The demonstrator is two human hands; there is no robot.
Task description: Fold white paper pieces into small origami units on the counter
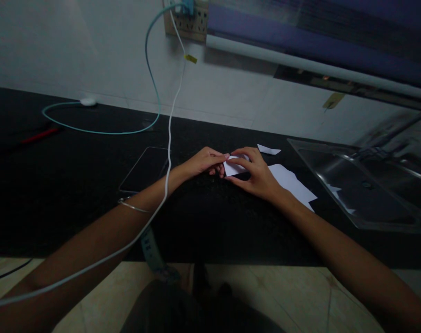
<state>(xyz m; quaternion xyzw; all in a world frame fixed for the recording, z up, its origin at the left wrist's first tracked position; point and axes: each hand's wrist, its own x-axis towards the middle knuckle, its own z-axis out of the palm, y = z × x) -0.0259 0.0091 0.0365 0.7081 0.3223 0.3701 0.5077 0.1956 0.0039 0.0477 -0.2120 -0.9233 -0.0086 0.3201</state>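
A small folded piece of white paper (pixel 233 167) lies on the black countertop (pixel 75 185) between my two hands. My left hand (pixel 204 162) pinches its left edge with the fingertips pressed together. My right hand (pixel 255 174) curls over its right side, fingers bent down on the paper. A thin bangle (pixel 132 206) circles my left wrist.
A dark phone (pixel 145 169) lies left of my left hand, with a white cable (pixel 172 111) running up to a wall socket (pixel 188 21). More white paper (pixel 294 185) and a scrap (pixel 269 150) lie to the right, beside a steel sink (pixel 363 185). A teal cable (pixel 102 132) loops at the back left.
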